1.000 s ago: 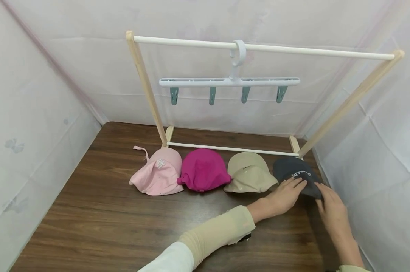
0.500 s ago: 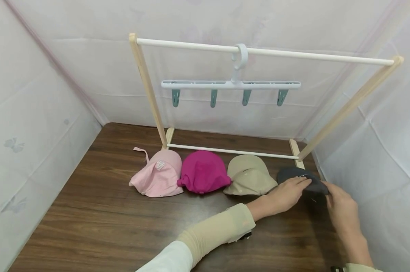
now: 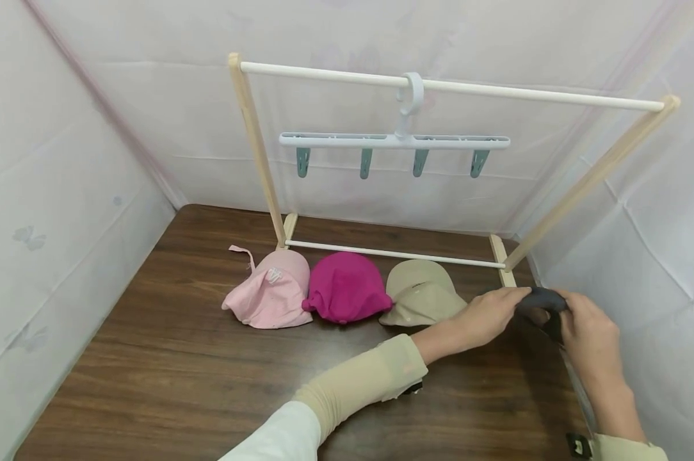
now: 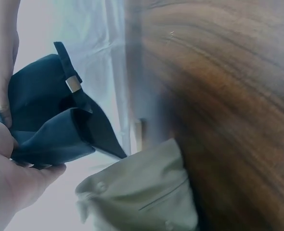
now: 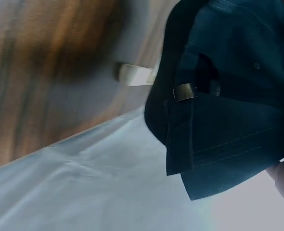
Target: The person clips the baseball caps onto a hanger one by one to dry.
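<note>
A dark cap (image 3: 541,298) is gripped between both hands at the right of the table in the head view. My left hand (image 3: 493,316) pinches its left side and my right hand (image 3: 592,334) its right side. In the left wrist view the cap (image 4: 41,96) hangs above the table, folded, its back strap and metal buckle (image 4: 73,84) showing. Seen from the right wrist, the cap's (image 5: 233,125) back opening and brim face the camera, with fingertips at the right edge. A beige cap (image 3: 424,294) lies just left of my left hand.
A magenta cap (image 3: 347,288) and a pink cap (image 3: 272,291) lie in a row on the wooden table (image 3: 220,371). Behind them stands a rack (image 3: 589,182) with a white hanger (image 3: 401,141) bearing several green clips (image 3: 420,163). Cloth walls (image 3: 658,256) close in the sides.
The dark cap has come up off the table, turned and folded between the hands, and moved slightly right. Both hands now grip it; the other caps stay put.
</note>
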The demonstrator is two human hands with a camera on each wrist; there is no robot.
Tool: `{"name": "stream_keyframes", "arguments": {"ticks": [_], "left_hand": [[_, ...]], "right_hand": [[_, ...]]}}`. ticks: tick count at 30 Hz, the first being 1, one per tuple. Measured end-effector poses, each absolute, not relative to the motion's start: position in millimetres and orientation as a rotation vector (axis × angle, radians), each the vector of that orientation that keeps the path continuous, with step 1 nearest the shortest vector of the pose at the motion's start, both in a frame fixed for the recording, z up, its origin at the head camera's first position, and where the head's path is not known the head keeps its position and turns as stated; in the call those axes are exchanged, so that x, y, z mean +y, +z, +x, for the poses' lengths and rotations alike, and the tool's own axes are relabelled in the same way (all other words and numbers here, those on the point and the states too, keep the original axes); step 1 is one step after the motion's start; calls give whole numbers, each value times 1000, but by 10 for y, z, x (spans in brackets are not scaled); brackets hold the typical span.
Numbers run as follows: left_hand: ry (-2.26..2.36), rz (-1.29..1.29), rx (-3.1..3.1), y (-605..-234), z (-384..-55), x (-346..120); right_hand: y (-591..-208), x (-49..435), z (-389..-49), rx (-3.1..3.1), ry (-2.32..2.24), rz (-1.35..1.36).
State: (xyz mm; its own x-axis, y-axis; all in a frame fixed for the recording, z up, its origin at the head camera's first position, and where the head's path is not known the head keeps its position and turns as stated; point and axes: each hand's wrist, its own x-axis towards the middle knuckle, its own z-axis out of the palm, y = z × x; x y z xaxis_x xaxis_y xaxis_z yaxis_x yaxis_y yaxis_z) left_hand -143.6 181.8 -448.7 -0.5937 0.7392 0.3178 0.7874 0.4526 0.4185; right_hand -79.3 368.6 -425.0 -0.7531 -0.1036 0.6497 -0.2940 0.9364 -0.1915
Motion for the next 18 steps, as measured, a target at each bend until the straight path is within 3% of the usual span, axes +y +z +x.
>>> {"name": "stream_keyframes", "arguments": {"ticks": [18], "left_hand": [[-807, -1393, -2562, -4151, -1637, 1583]], "right_hand": [[-3928, 3553, -887, -2362, 391, 297]]}}
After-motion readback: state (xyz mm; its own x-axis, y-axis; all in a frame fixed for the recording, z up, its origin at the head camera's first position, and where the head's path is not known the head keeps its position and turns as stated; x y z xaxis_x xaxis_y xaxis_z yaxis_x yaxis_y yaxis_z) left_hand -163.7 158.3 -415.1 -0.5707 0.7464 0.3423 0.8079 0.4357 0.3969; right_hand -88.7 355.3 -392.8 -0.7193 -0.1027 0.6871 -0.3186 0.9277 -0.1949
